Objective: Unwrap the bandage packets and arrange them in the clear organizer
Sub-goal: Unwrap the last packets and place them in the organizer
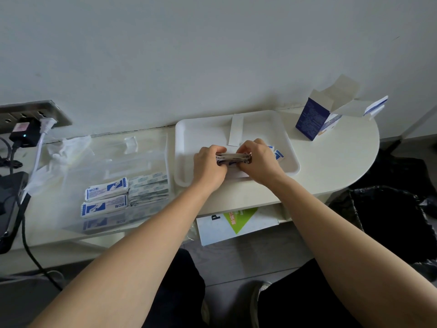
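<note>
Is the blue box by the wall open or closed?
Open. The blue box stands upright, and its top flaps are folded up and out, showing their pale insides.

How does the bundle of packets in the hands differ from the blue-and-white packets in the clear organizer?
The held bundle is gripped at its ends by the left hand and right hand over the white tray; the organizer packets lie untouched in the clear organizer. The held bundle shows its edges; the organizer packets show their printed faces. Both carry blue-and-white print.
</note>
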